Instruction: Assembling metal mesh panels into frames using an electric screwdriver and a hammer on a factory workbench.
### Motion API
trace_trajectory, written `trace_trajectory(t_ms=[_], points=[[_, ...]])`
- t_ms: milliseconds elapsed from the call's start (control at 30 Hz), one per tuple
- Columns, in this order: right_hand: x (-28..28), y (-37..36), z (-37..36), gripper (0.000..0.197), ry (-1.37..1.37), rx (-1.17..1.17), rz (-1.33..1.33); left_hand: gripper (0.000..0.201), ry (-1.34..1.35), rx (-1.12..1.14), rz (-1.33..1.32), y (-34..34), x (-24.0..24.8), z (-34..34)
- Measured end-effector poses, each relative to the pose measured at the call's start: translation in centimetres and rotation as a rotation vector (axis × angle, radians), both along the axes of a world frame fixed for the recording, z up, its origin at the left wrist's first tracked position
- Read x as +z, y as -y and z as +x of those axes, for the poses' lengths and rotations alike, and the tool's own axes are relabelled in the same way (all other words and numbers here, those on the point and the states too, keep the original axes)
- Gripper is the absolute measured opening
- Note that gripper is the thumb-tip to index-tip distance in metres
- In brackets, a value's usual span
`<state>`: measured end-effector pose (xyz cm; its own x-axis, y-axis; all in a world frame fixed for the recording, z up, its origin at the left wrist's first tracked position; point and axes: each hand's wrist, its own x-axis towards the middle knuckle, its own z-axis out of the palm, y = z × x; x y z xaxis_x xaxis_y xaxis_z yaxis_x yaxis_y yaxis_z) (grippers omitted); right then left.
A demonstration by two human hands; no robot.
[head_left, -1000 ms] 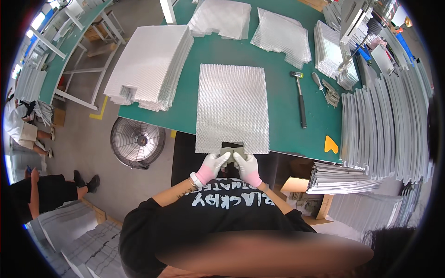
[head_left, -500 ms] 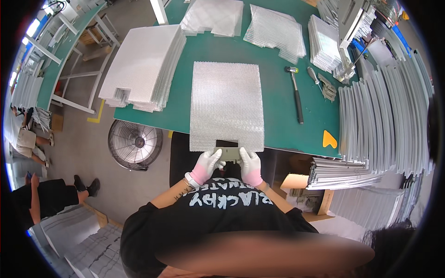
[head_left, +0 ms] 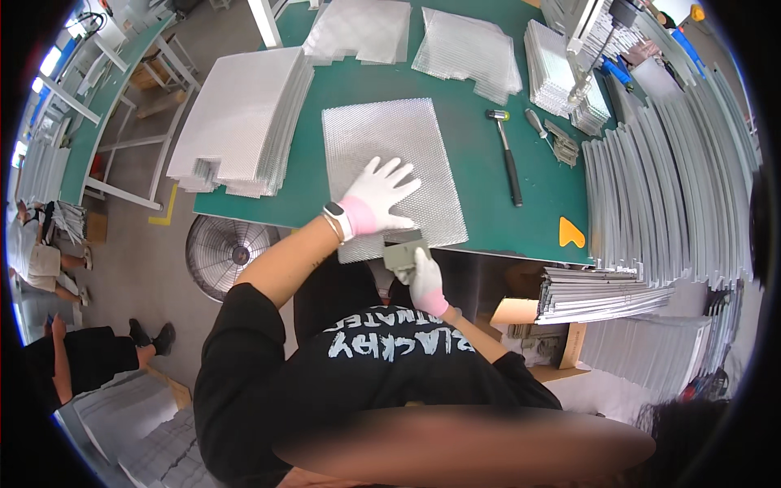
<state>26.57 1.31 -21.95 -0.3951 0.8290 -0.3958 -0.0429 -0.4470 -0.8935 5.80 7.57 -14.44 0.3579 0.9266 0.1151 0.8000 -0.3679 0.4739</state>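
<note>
A silvery mesh sheet (head_left: 390, 130) with a rectangular notch in its near edge lies on the green table, that edge sticking out past the table's front. Spread flat on the sheet is my left hand (head_left: 378, 195), gloved in white with a pink cuff, its fingers apart. My right hand (head_left: 425, 281), in a matching glove, grips a small grey-green rectangular plastic piece (head_left: 403, 254) at the notch. The piece partly covers the notch; whether it is seated on the sheet's edge I cannot tell.
On the green table (head_left: 325, 85) lie a mallet (head_left: 509, 159), a screwdriver (head_left: 537, 126), small grey-green parts (head_left: 561, 145) and an orange scraper (head_left: 571, 233). Stacked mesh sheets (head_left: 244, 98) stand left; long grey frame strips (head_left: 651, 199) crowd the right. A floor fan (head_left: 236, 252) stands below left.
My left hand has left the plastic piece and moved forward onto the sheet, opening flat. The right hand keeps the piece, now tilted. The sheet has turned slightly.
</note>
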Motion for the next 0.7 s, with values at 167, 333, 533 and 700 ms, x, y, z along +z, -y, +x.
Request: trace_trajectory(t_ms=[167, 333, 533, 700], points=[[-0.2, 3.0, 3.4, 0.039, 0.055, -0.478, 0.074, 0.070, -0.260, 0.019, 0.086, 3.1, -0.9, 6.4], [-3.2, 0.1, 4.7, 0.026, -0.004, -0.366, 0.220, 0.065, -0.284, 0.117, 0.050, 4.1, -0.9, 8.0], [-0.5, -0.2, 6.4, 0.023, 0.003, -0.120, 0.135, 0.062, -0.264, 0.105, 0.018, 4.4, -0.8, 7.9], [-1.2, -0.4, 6.1, 0.021, -0.085, -0.199, 0.037, 0.062, -0.250, 0.096, 0.039, 4.6, -0.5, 8.0]])
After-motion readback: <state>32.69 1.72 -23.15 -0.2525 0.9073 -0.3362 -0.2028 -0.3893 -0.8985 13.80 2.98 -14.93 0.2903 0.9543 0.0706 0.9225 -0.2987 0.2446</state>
